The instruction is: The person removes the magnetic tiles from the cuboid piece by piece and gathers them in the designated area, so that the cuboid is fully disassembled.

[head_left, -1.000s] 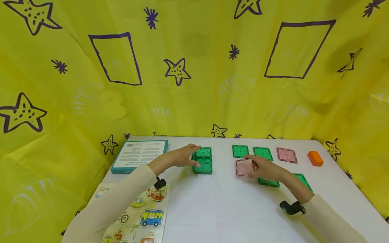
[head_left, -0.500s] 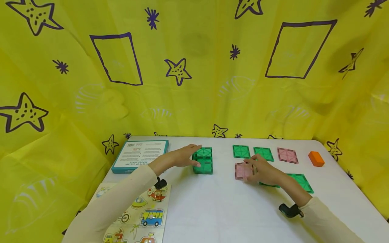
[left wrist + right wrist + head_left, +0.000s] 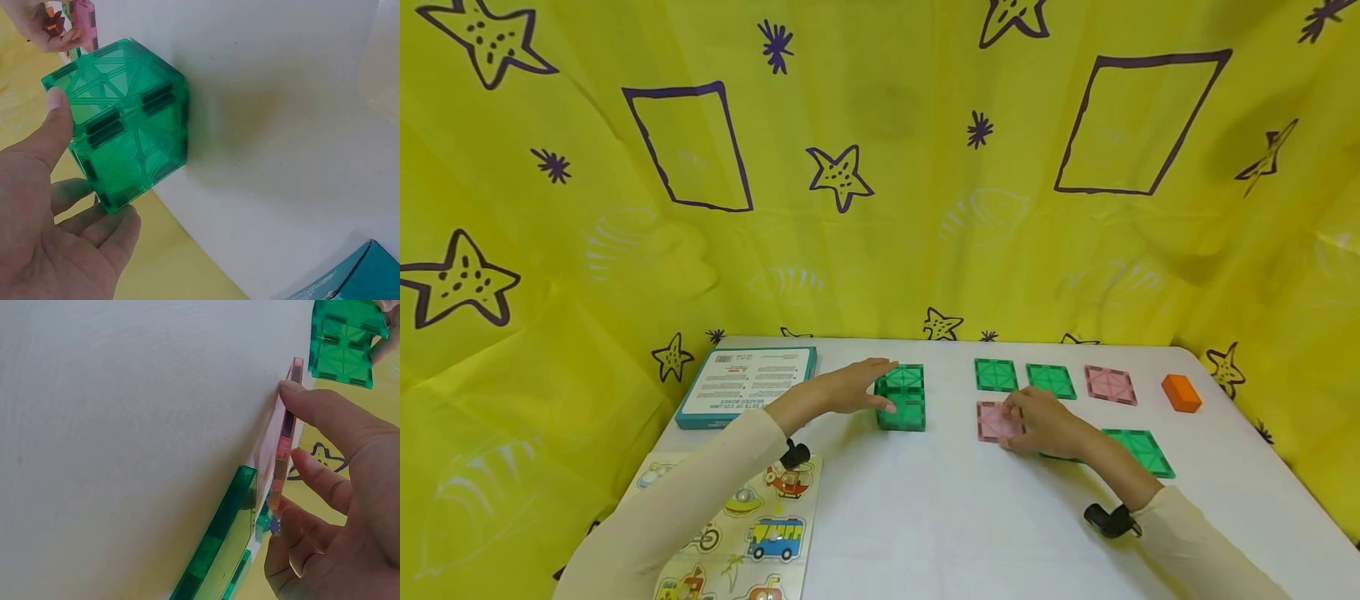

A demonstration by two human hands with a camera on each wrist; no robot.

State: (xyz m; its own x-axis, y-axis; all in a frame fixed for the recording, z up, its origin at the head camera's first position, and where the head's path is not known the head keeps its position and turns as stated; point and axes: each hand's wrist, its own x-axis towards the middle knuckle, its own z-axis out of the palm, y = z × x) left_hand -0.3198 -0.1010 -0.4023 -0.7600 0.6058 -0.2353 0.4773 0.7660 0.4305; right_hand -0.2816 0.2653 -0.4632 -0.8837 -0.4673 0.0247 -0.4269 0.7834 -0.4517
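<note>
A green magnetic-tile cube (image 3: 902, 415) stands on the white table. My left hand (image 3: 853, 387) holds it from the left, thumb towards the near side and fingers round the back. In the left wrist view the thumb touches one edge of the cube (image 3: 134, 147), with fingertips at the opposite side. To the right, my right hand (image 3: 1047, 425) pinches a pink magnetic tile (image 3: 991, 422) by its edges. The right wrist view shows this tile (image 3: 283, 440) edge-on between thumb and fingers; whether it touches the table I cannot tell.
Green tiles (image 3: 996, 375) (image 3: 1051, 382), another pink tile (image 3: 1110, 385) and an orange block (image 3: 1181, 393) lie behind the right hand. Another green tile (image 3: 1141, 452) lies near the right wrist; one beside it is mostly hidden. At left are a teal-edged box (image 3: 745, 387) and a picture puzzle board (image 3: 790, 521).
The pink tile in my right hand has shifted slightly left and turned to sit squarer. The right hand has moved a little with it. My left hand and the cube look still.
</note>
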